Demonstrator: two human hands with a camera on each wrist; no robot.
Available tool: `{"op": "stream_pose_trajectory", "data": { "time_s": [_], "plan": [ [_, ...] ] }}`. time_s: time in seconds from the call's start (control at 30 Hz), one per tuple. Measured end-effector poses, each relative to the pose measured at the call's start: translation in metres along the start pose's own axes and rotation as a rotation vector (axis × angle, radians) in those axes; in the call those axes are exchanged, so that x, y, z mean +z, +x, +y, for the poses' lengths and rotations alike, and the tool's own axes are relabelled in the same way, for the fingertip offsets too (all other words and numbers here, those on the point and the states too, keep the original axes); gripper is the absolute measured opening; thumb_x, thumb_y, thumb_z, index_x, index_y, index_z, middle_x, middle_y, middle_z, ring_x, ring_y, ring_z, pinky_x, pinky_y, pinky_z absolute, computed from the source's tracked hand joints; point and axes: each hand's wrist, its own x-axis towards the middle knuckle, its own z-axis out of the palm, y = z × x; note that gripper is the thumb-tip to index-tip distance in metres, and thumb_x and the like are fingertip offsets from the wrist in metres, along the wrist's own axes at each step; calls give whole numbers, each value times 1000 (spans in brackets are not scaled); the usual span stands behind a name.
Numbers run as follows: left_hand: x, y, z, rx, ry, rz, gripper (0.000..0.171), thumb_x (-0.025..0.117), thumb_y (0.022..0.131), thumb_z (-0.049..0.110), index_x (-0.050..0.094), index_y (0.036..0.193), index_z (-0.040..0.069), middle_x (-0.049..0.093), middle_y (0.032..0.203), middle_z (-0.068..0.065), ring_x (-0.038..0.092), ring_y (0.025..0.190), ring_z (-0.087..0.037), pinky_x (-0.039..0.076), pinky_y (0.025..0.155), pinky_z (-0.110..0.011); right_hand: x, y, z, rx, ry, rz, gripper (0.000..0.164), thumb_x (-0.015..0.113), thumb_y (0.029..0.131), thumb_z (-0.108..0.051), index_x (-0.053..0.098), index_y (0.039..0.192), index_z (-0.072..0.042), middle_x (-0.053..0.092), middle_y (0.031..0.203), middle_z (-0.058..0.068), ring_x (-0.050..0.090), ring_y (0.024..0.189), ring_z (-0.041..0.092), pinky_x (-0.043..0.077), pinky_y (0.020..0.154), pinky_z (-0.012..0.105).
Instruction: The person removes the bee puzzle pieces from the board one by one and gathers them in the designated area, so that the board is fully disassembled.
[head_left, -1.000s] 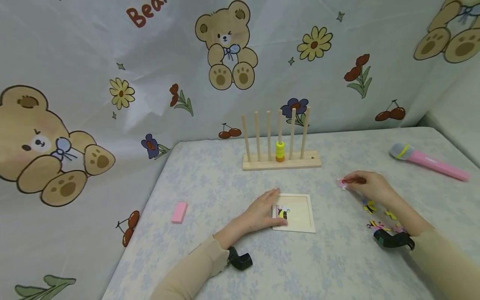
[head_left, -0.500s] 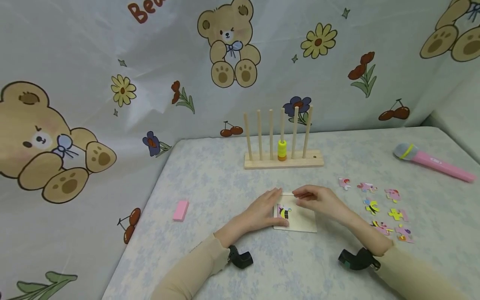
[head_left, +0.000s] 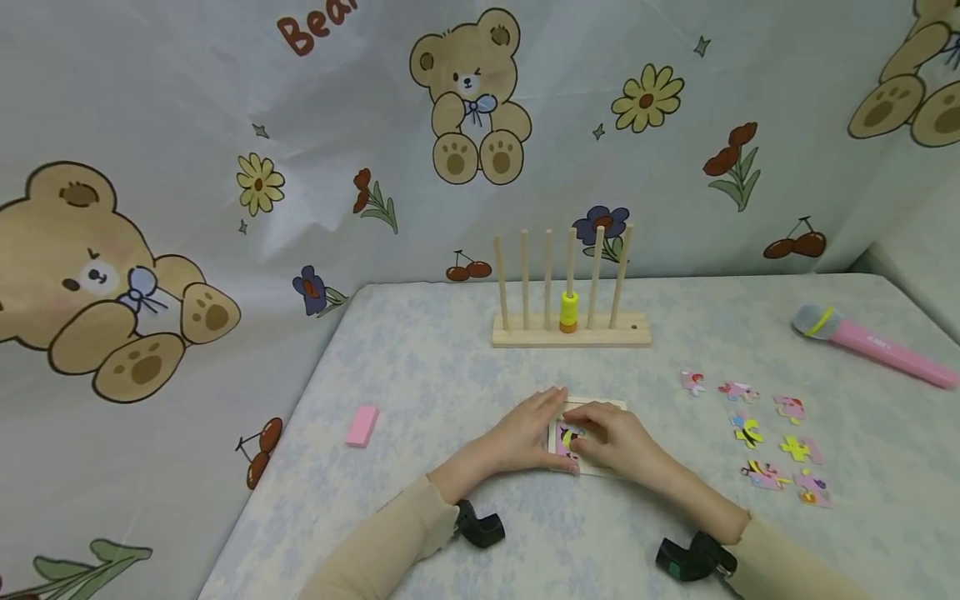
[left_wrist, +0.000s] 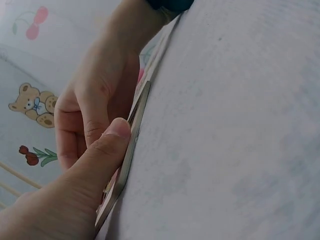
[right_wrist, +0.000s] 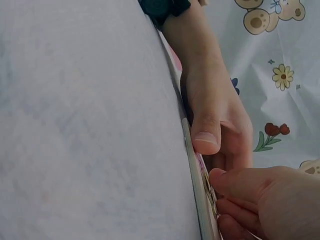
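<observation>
A shallow wooden puzzle tray (head_left: pixel 611 404) lies on the table in front of me. Inside its left part sits a pink puzzle piece (head_left: pixel 564 437) with a yellow-and-black bee print. My left hand (head_left: pixel 521 435) steadies the tray's left side, thumb along the front rim and fingers reaching the back corner; the left wrist view shows that thumb (left_wrist: pixel 112 137) on the rim. My right hand (head_left: pixel 617 442) is over the tray, its thumb and curled fingertips on the bee piece, as the right wrist view shows at the tray edge (right_wrist: pixel 196 185). The right hand covers most of the tray's middle.
Several loose puzzle pieces (head_left: pixel 797 450) lie to the right of the tray. Behind it stands a wooden peg rack (head_left: pixel 525 337) with yellow and orange rings on one peg. A pink block (head_left: pixel 362 426) is at left, a pink toy microphone (head_left: pixel 885 346) at far right.
My right hand let go of a pink piece at the right, which stays with the loose pieces, then moved left and down onto the bee piece. My left hand stayed on the tray.
</observation>
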Motion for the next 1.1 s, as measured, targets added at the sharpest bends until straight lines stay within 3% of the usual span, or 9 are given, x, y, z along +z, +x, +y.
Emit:
{"op": "stream_pose_trajectory", "data": {
  "time_s": [0.5,0.7,0.97,1.1],
  "plan": [
    [-1,1,-2,15,9,5,111,70,75,60,15,150,1,21,153,-13,15,140,-21,15,112,-32,3,4,0,-33,27,24,32,75,78,0,65,108,-5,63,106,0,60,95,19,50,82,38],
    [0,-1,0,0,-20,-19,110,69,75,61,14,151,2,19,154,-12,13,141,-20,13,113,-31,6,2,0,-91,20,43,36,75,75,4,66,110,-4,64,106,2,61,95,20,51,81,37],
    [1,0,-1,-7,20,-15,112,67,75,63,13,150,1,19,154,-13,14,141,-21,13,113,-31,8,3,0,-232,-38,43,35,76,72,4,68,107,1,67,105,9,62,97,26,54,77,36],
    [0,2,-1,-22,19,-22,112,67,75,64,11,151,3,19,154,-14,15,141,-22,12,112,-30,-7,4,-3,-209,-54,34,35,75,74,3,68,108,0,66,105,7,63,93,23,54,75,40]
  ]
}}
